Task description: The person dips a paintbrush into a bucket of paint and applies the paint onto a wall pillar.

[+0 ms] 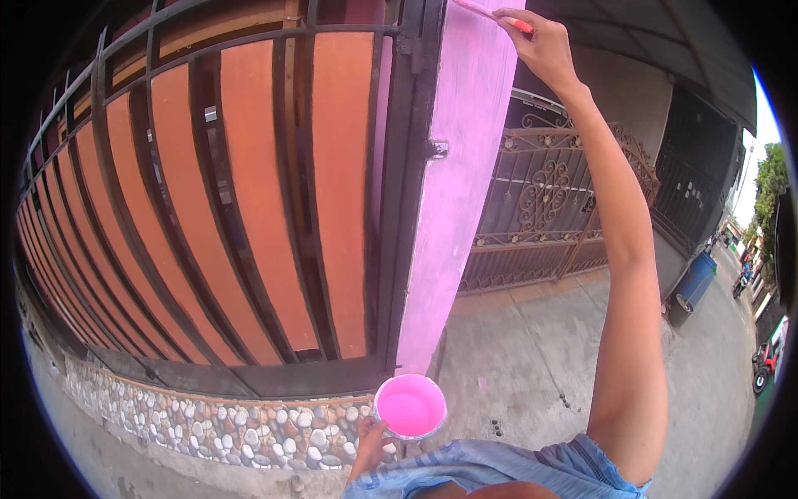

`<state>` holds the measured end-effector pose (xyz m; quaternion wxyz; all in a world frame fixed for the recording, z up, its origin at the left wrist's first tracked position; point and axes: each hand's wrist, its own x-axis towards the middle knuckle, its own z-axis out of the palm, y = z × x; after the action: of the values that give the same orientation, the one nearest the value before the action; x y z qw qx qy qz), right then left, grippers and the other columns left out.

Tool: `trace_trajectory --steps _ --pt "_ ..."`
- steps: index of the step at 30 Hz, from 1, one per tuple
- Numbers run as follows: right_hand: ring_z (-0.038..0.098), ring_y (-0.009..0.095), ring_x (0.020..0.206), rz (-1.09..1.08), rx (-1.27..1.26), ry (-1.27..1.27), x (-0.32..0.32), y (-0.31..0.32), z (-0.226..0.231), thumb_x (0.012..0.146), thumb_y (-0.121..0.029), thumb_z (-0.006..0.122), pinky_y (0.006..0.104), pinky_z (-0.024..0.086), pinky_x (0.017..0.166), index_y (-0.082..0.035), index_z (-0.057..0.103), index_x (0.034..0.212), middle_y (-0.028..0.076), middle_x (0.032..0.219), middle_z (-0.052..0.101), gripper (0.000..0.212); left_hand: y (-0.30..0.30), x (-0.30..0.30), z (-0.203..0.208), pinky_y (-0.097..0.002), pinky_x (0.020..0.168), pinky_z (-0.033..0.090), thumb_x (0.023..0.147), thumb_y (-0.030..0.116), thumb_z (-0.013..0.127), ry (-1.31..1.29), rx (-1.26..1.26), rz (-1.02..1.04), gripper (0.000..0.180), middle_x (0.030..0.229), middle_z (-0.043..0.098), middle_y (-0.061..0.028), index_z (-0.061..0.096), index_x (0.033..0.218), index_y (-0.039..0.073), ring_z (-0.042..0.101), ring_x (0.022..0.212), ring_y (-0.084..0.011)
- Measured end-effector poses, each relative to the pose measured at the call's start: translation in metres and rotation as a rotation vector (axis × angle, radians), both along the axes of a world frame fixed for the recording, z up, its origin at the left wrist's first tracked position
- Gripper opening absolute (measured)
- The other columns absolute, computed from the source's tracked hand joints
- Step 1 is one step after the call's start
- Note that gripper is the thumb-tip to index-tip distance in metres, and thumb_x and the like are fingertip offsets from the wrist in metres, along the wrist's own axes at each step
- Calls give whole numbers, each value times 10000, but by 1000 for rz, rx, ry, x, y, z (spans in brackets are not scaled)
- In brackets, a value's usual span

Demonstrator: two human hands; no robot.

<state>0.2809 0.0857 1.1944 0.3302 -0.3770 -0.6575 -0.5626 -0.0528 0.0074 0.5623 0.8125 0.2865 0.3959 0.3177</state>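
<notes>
My right hand [540, 48] is raised high at the top of the view, its fingers closed round the red-orange handle of a paintbrush [519, 26]. The brush's pink-smeared end meets the upper part of a pink pillar [453, 195], whose coat looks streaky. Low in front of me, my left hand [371, 442] grips the rim of a round paint tub [410, 407] with bright pink paint in it. A small metal fitting [436, 150] sticks out of the pillar's edge.
Left of the pillar stands a dark metal gate [402, 208] with orange panels [249, 200]. Pebbled stone [249, 432] runs beneath it. Beyond the pillar are a brown ornamental gate [544, 191], concrete paving [524, 358] and a blue barrel [697, 279]. Motorbikes appear far right.
</notes>
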Motion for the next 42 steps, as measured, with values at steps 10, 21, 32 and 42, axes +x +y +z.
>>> trace_trajectory --steps 10,21,32,42 --pt "669 302 810 -43 -517 85 -22 -20 -107 787 -69 664 357 523 766 -14 695 959 187 910 683 183 6 0 -12 -476 687 605 854 34 562 -9 -5 15 148 939 548 -94 421 884 69 572 929 -188" --pt "585 212 634 -129 -847 243 -20 -11 -59 768 -113 667 311 456 638 -19 712 905 150 756 674 172 6 1 -14 -462 685 602 844 45 591 52 -46 45 172 913 510 -72 434 910 63 547 871 -160" --pt "609 200 679 -144 -824 122 -20 7 -43 788 -146 691 318 479 678 -32 710 924 118 777 689 178 8 1 -10 -436 701 600 844 48 588 71 -39 19 251 1000 503 -120 399 1008 50 569 927 -221" --pt "640 197 771 -17 -787 243 -1 -18 -28 804 -243 699 319 498 750 -42 719 939 96 851 702 243 15 3 -20 -443 680 595 829 47 602 16 -19 15 202 884 513 -66 420 912 74 548 862 -162"
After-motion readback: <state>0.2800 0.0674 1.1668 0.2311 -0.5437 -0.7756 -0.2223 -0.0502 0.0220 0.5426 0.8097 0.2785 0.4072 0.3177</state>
